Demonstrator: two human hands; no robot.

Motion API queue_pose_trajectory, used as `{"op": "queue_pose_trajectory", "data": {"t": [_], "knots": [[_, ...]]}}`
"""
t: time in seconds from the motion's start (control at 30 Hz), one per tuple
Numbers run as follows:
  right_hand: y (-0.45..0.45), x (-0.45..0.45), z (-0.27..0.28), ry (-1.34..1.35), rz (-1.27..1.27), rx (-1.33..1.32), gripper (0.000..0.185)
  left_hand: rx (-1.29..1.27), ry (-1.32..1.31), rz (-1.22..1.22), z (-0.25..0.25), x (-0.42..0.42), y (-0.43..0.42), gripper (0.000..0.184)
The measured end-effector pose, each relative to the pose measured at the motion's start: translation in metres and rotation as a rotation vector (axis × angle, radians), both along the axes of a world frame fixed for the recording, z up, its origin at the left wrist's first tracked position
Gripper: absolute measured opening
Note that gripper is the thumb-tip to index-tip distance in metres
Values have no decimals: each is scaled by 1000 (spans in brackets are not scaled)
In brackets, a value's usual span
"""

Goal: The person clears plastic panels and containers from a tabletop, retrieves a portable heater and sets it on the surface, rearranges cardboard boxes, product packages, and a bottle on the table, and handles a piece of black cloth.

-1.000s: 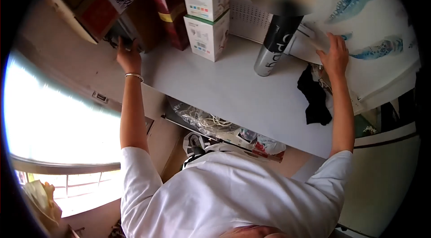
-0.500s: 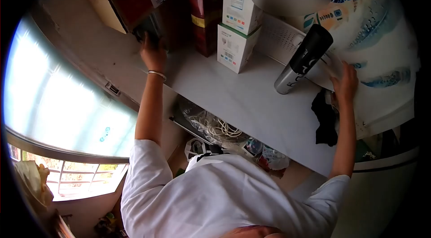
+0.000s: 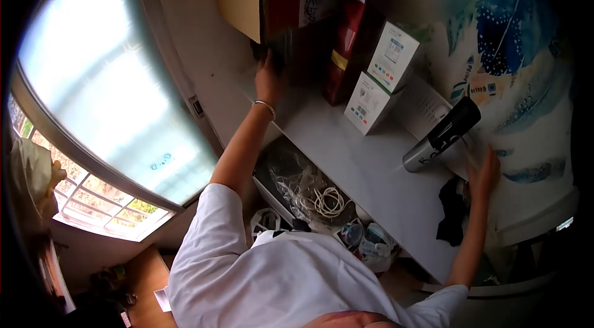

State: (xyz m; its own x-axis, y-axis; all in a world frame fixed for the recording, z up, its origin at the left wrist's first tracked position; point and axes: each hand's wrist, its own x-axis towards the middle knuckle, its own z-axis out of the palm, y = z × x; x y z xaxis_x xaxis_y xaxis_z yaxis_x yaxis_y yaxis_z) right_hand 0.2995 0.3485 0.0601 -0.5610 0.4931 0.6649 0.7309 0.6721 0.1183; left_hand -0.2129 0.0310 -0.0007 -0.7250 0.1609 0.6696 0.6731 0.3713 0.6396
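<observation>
My left hand [image 3: 268, 84], with a bracelet at the wrist, reaches under the front corner of a cardboard box [image 3: 240, 3]. Its fingers are closed around a dark object [image 3: 275, 56]; shadow hides what it is. My right hand [image 3: 484, 173] is at the right end of the white tabletop [image 3: 346, 161], beside the patterned cloth [image 3: 526, 136]. Its fingers are apart and slightly blurred, with nothing clearly held. Close to it stands a tilted black and grey cylinder [image 3: 442, 135] with lettering, in front of a white perforated basket [image 3: 424, 108]. A black cloth [image 3: 453, 213] lies below the hand.
Two stacked white boxes [image 3: 380, 77] and a tall red box [image 3: 346, 50] stand at the back. Below the tabletop's front edge, an open drawer [image 3: 266, 167] holds coiled white cable [image 3: 328, 202] and plastic bags [image 3: 376, 244]. A bright window [image 3: 117, 80] is at the left.
The view has swung, so everything sits further right and lower. My left hand remains under the cardboard box, and my right hand stays near the cylinder and basket, its fingers shifting slightly.
</observation>
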Motion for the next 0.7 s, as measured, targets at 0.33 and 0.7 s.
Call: {"op": "queue_pose_trajectory", "data": {"t": [0.33,0.7], "knots": [[-3,10,5,150,59,106,63,180,-170,-145,14,11,-50,61],[-29,46,-6,212,147,71,52,338,485,11,184,25,-39,60]]}}
